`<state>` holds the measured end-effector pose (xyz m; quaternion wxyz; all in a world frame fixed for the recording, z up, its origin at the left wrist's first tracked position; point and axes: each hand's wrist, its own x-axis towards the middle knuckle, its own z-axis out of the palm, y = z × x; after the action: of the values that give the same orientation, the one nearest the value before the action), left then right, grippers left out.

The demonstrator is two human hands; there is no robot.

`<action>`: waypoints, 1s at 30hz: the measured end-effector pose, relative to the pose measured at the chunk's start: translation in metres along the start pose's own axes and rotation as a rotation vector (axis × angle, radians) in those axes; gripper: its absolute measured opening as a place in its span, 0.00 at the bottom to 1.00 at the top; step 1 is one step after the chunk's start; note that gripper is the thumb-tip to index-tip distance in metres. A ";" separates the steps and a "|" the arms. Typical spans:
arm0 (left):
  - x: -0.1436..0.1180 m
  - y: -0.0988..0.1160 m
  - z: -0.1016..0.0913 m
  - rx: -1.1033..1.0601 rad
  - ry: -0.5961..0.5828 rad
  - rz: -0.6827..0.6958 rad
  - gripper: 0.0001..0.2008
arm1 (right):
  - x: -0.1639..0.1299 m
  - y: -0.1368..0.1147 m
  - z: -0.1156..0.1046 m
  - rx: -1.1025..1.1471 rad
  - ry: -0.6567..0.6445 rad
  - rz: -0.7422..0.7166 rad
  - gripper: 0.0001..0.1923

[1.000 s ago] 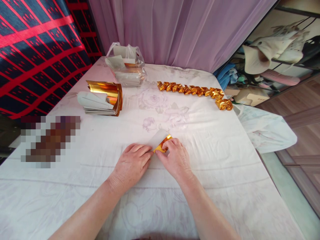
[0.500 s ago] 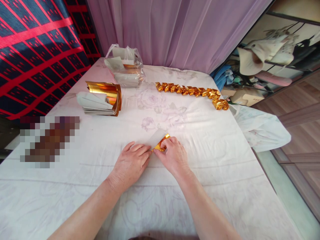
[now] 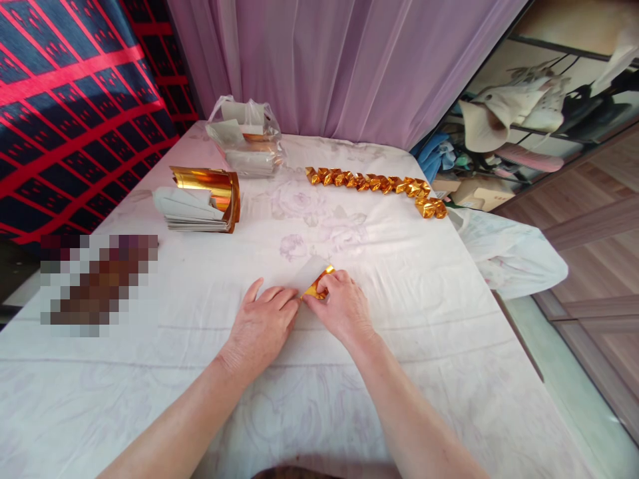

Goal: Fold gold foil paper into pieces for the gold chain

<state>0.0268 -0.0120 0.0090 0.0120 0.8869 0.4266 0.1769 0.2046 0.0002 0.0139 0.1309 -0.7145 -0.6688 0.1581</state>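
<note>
A sheet of foil paper (image 3: 310,271), pale on one side and shiny gold on the other, lies on the table in front of me. Its near right part is folded over, showing gold. My right hand (image 3: 344,306) is closed on this gold fold, with thumb and fingers pinching it. Flat on the cloth at the paper's left edge rests my left hand (image 3: 263,322), its fingers stretched out and the fingertips touching the paper. The fingers partly hide the fold.
A stack of gold-and-white paper sheets (image 3: 200,206) stands at the left, with a clear plastic bag (image 3: 249,136) of more paper behind it. A row of folded gold foil pieces (image 3: 369,182) lies toward the back right. A shelf with shoes (image 3: 529,106) is beyond the table's right edge.
The view has shifted slightly. Both hands keep nearly the same position on the paper, and my left little finger is raised a bit more.
</note>
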 end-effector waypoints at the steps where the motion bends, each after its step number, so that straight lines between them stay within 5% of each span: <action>1: 0.000 0.000 0.000 0.002 -0.003 -0.002 0.09 | 0.001 0.001 0.000 0.012 -0.005 -0.002 0.10; 10: 0.000 -0.001 0.000 -0.014 0.018 -0.006 0.09 | 0.009 0.020 0.001 0.193 -0.035 -0.067 0.03; 21: 0.000 0.000 0.002 0.014 0.020 0.001 0.09 | 0.016 0.027 -0.008 0.298 -0.158 -0.048 0.06; 30: 0.002 0.012 0.006 0.126 -0.076 -0.025 0.17 | 0.015 0.025 -0.010 0.295 -0.157 -0.046 0.05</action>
<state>0.0392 -0.0171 0.0065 -0.0256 0.8865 0.4472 0.1159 0.2321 0.0133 0.0122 0.1852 -0.6575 -0.6628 0.3067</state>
